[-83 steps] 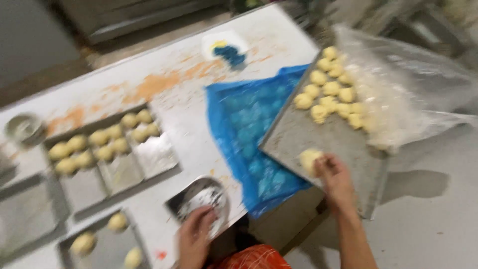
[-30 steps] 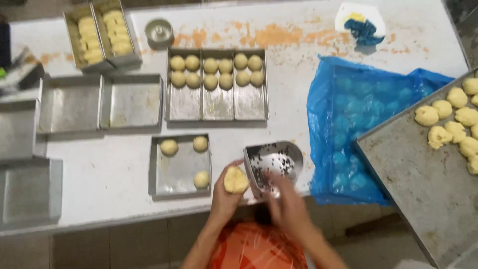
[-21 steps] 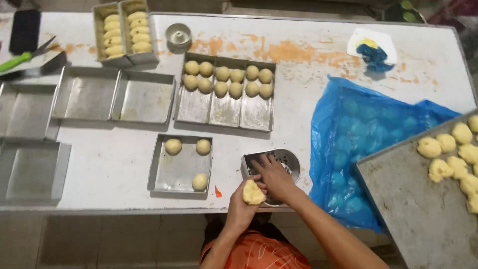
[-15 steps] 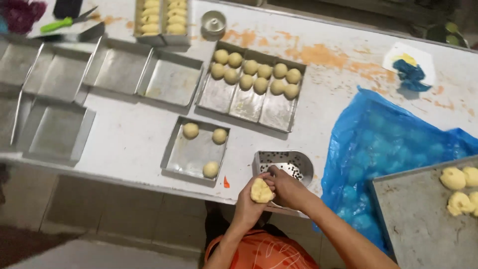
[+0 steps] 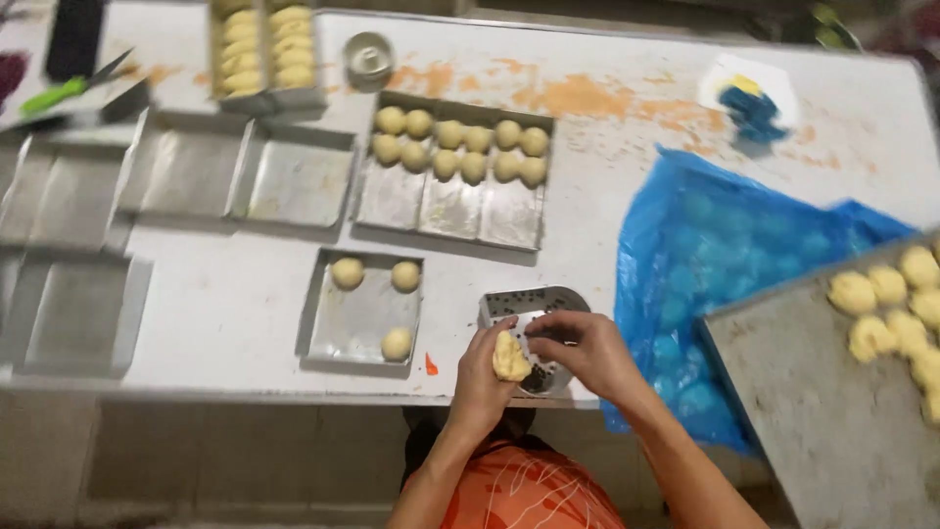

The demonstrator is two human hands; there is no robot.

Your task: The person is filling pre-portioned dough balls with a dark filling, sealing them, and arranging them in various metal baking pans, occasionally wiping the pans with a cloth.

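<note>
Left hand (image 5: 485,364): cupping a pale dough piece (image 5: 510,357), fingers curled around it, at the near edge of the white table (image 5: 225,304).
Right hand (image 5: 578,345): fingers pinched together, touching the top of the dough piece from the right side.
Metal container (image 5: 534,306): sitting on the table just beyond both hands, holding dark filling; partly hidden by the hands.
Small square tray (image 5: 360,318): lying just left of the hands, carrying three dough balls (image 5: 397,344), two along the far side, one at the near right corner.
Long tray (image 5: 450,201): lying farther back, showing two rows of dough balls (image 5: 460,147) along its far side.
Empty trays (image 5: 186,176): lying in a group at the left, several touching one another.
Blue plastic sheet (image 5: 705,255): spreading over the table at the right.
Large grey tray (image 5: 822,411): tilting over the right edge, overlapping the blue sheet, holding raw dough pieces (image 5: 891,304) at its far right end.
Loaf tins (image 5: 266,54): standing at the far left, filled with dough.
</note>
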